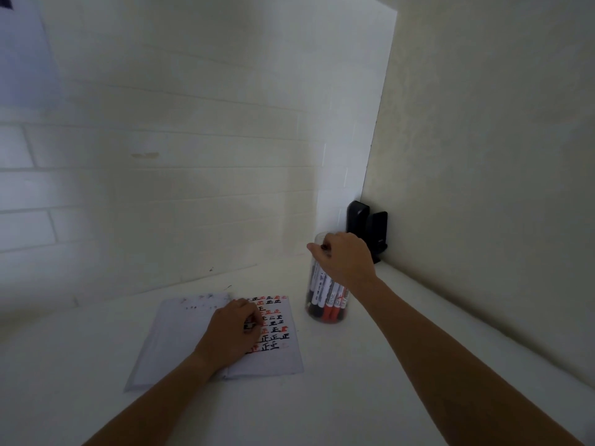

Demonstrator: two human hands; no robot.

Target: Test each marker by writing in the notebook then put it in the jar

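Over the jar [325, 304], my right hand [346, 259], fingers curled, grip unclear, should be lowering straight; my left hand [231, 333] is pressing flat on the notebook [180, 333].

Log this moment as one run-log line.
right hand: at clear plastic jar mouth | left hand: flat on open white notebook | jar: holds markers

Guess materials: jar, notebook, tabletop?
Jar: clear and glossy, markers visible through its wall; plastic or glass, can't tell. Notebook: matte white paper, ink marks sit on the page. Tabletop: smooth white, low sheen, probably laminate or painted board.
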